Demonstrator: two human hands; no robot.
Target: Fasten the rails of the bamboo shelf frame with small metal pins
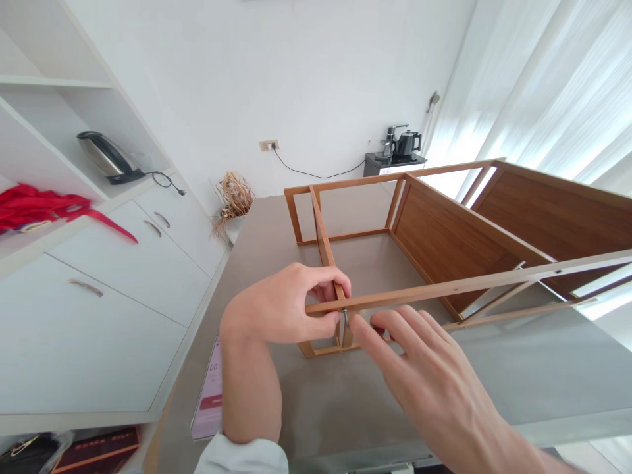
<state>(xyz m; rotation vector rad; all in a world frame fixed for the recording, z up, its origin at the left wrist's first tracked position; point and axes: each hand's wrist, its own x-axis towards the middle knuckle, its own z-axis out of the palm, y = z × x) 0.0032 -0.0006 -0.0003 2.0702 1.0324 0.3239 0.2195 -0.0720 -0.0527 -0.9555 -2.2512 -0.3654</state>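
Note:
A brown wooden shelf frame (434, 288) lies on its side on the grey tabletop. My left hand (281, 306) pinches its near left corner, fingers over the rail and a crosspiece (323, 230), thumb below. At that joint a thin metal piece (345, 318), which looks like a hex key, hangs from the rail. My right hand (424, 355) meets it with a fingertip, its other fingers curled; their inner side is partly hidden. Wood panels (449, 230) fill the frame's farther right sections.
The grey table (306, 401) carries a phone (210, 395) with a lit screen at its left edge. White cabinets (118, 283) stand left, with a kettle (111, 158) on a shelf. Dried plants (234, 197) and a black kettle stand (395, 160) are by the wall; a curtain (557, 85) hangs right.

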